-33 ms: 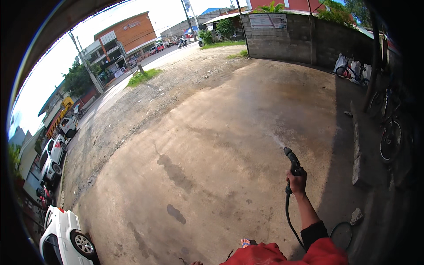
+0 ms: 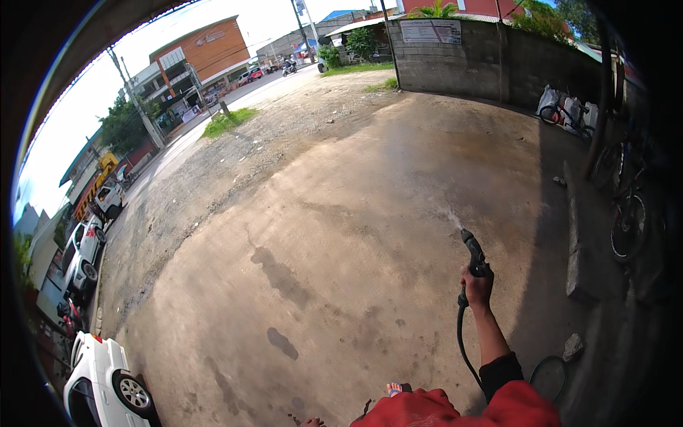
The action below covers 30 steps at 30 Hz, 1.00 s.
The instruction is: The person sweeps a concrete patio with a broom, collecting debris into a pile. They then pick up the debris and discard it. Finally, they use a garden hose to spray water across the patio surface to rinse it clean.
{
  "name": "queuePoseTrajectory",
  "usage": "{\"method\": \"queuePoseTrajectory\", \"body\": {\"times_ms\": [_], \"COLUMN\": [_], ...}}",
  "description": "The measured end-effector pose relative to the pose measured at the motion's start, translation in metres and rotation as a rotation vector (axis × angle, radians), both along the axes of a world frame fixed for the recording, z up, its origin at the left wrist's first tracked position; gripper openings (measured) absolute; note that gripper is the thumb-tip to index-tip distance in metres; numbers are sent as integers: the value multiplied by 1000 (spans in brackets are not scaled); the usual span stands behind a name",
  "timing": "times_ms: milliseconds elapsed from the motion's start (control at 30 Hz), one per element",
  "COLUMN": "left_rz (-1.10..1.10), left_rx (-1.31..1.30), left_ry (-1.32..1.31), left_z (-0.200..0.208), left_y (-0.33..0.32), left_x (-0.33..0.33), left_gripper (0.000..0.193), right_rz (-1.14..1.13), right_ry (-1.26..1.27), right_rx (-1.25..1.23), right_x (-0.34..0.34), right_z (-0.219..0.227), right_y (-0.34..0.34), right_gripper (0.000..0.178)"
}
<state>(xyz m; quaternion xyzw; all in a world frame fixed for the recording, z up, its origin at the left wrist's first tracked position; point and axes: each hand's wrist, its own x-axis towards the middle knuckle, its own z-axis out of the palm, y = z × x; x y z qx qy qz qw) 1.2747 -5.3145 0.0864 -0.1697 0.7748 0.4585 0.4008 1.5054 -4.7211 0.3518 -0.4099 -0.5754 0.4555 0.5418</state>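
Observation:
My right hand [image 2: 479,285] is wrapped round the grip of a black hose spray gun [image 2: 472,248], held out in front of me over the concrete. A fine white water spray [image 2: 451,216] leaves its tip, fanning up and to the left. From the bottom of the grip a dark hose [image 2: 461,341] hangs down beside my forearm towards my red clothing. At the lower edge a small patch of skin [image 2: 313,422] shows, perhaps part of my left hand; its fingers cannot be made out. My sandalled foot [image 2: 394,388] is just ahead of my clothing.
Brown concrete ground [image 2: 370,285] with dark wet patches [image 2: 283,343] spreads ahead. A white car [image 2: 107,381] stands at the lower left. On the right are a concrete kerb [image 2: 575,249], a loose rock [image 2: 573,346], a hose loop [image 2: 548,377] and bicycles [image 2: 629,220]. A block wall [image 2: 455,67] closes the back.
The spray gun and my right hand have shifted slightly up, and the gun's tip a little to the right. The visible spray looks wider and steeper.

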Motion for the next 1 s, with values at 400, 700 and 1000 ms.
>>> {"method": "queuePoseTrajectory", "body": {"times_ms": [400,700,1000], "left_rz": [-100,-286,-261], "left_rx": [60,83,115], "left_ry": [-64,-219,34], "left_z": [-15,-40,-31], "left_y": [42,93,177], "left_x": [-90,-243,-433], "left_gripper": [34,29,12], "right_rz": [-8,-204,-468], "right_ry": [28,-60,34], "right_rx": [-85,-19,125], "right_x": [-92,-150,-200], "right_z": [16,34,58], "right_y": [30,52,44], "right_gripper": [16,21,21]}}
